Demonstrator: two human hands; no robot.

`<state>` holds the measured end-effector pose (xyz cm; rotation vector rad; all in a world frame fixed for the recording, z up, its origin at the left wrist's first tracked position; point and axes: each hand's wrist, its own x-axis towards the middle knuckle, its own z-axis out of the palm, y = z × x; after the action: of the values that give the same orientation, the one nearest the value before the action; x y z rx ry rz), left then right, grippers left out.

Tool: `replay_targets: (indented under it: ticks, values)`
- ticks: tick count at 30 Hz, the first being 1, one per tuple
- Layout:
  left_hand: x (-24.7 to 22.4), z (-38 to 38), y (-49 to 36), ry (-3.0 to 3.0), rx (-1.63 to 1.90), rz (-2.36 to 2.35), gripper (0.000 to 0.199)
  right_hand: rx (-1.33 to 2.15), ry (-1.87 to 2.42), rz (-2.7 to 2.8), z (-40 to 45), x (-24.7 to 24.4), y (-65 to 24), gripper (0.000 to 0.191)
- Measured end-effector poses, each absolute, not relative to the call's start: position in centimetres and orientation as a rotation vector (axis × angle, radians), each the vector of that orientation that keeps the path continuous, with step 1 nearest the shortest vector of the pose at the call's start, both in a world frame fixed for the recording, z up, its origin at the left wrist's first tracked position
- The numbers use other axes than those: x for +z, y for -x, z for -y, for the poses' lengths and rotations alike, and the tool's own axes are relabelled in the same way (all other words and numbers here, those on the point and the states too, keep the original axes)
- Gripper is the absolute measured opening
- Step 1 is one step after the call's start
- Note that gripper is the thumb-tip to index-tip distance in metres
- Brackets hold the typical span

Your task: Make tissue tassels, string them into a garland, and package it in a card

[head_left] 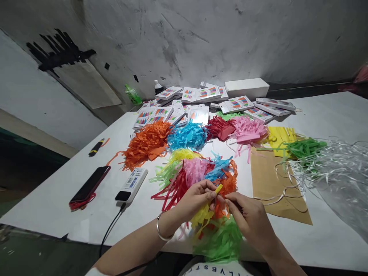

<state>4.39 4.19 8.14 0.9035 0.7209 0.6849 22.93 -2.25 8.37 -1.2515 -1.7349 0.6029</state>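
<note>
My left hand (pixel 198 197) is closed on a yellow tissue-paper tassel (pixel 203 215), its folded tip poking out between thumb and forefinger. Close beside it, my right hand (pixel 251 214) has its thumb and fingers pinched together; whatever sits in the pinch is too small to make out. A green tassel (pixel 224 239) hangs below both hands at the table's front edge. Behind them lies a strip of joined tassels: orange (pixel 228 182), blue (pixel 218 168), pink (pixel 195 170), red (pixel 175 189) and pale yellow-green (pixel 169 165).
Loose piles of orange (pixel 149 142), blue (pixel 186 136), red (pixel 221 128) and pink tassels (pixel 250 128) line the back, before stacked printed packs (pixel 201 94). Brown paper (pixel 276 188) and white ribbon (pixel 339 161) lie right; a phone (pixel 90 184) and power bank (pixel 132 184) left.
</note>
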Motion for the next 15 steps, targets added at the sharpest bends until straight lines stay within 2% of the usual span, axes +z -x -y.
replay_targets:
  ticks: [4, 7, 10, 12, 15]
  values:
    - [7.9, -4.0, -4.4, -0.819, 0.626, -0.725, 0.043, 0.740, 1.333, 1.620, 2.1, 7.9, -22.8, 0.018]
    - [7.8, -3.8, -4.5, -0.814, 0.624, -0.744, 0.042, 1.107, 1.299, 1.458, 2.0, 7.5, -22.6, 0.019]
    - [7.9, -3.7, -4.6, -0.854, 0.636, -0.740, 0.039, 1.477, 1.161, 1.203, 1.7, 7.4, -22.5, 0.040]
    - [8.0, -3.7, -4.6, -0.926, 0.631, -0.735, 0.037, 1.562, 1.105, 1.122, 1.4, 7.6, -22.3, 0.051]
    - [8.2, -3.7, -4.4, -1.033, 0.647, -0.750, 0.034, 1.558, 1.096, 1.148, 1.2, 7.6, -22.2, 0.044]
